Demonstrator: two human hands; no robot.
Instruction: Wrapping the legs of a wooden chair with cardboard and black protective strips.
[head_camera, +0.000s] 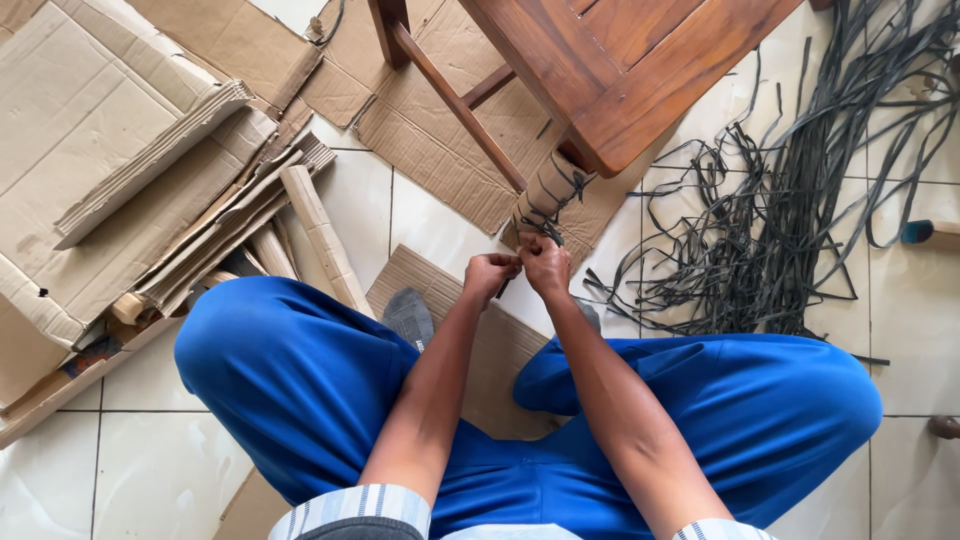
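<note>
I sit cross-legged on the floor in blue trousers. My left hand (490, 273) and my right hand (546, 264) are close together, fingers pinched on a thin black strap (553, 236) at the foot of a wooden chair leg. That leg is wrapped in brown cardboard (545, 192), and the strap runs around the wrap. The wooden chair (640, 70) stands just beyond my hands.
A tangle of black straps (790, 200) lies on the white tiles to the right. Flattened cardboard sheets and rolled strips (150, 160) are piled at the left. Another cardboard piece (440, 130) lies under the chair. A blue-ended tool handle (925, 233) sits at the right edge.
</note>
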